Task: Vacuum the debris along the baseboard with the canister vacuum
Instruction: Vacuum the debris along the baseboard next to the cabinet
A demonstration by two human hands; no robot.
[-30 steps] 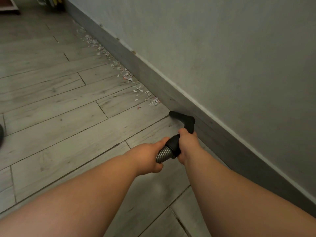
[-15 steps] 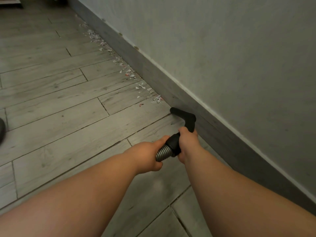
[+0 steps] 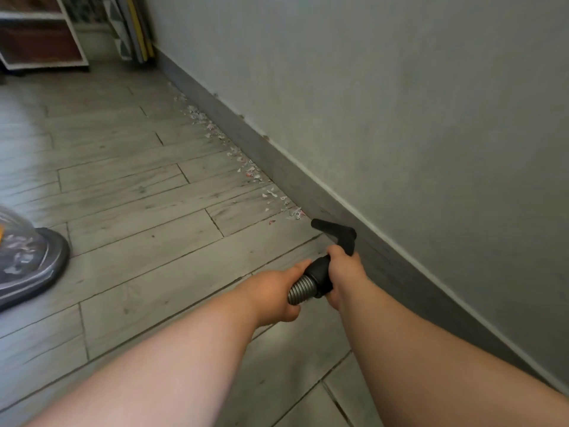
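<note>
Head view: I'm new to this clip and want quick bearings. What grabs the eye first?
At centre, the left hand grips a ribbed grey hose and the right hand its black angled nozzle, beside the dark grey baseboard. Beyond the nozzle, a trail of white paper scraps lines that baseboard; a grey canister vacuum sits far left.

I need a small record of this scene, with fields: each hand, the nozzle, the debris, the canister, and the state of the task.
left hand: grips the hose
right hand: grips the black handle, just ahead of the left hand
nozzle: low beside the baseboard, its tip just short of the nearest scraps
debris: small scraps in a line on the floor along the baseboard, beyond the nozzle
canister: on the floor at the left edge, partly out of view
task state: the debris beyond the nozzle is not yet vacuumed
</note>
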